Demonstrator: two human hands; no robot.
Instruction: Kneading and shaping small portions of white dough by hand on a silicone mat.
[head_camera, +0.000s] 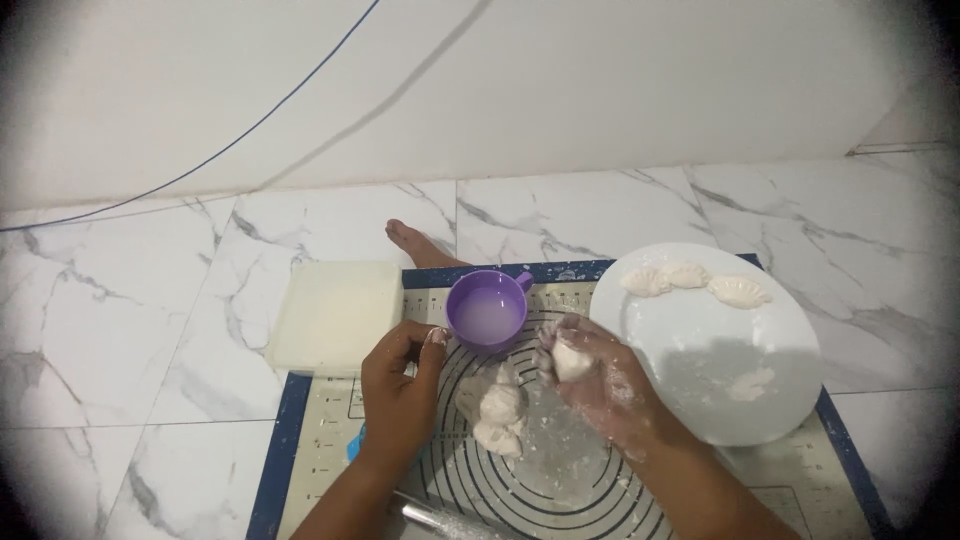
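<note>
My right hand, dusted with flour, is closed around a small lump of white dough above the baking mat. My left hand hovers over the mat beside a purple cup of milky liquid, fingers curled with the tips pinched together; whether it holds a bit of dough I cannot tell. Between the hands lie two or three dough lumps on the floured mat. A white plate to the right carries three pleated dumplings and another dough piece.
A white square plastic container sits left of the cup on the marble floor. A rolling pin lies at the mat's near edge. A bare foot rests beyond the mat. A thin blue cable runs along the white wall.
</note>
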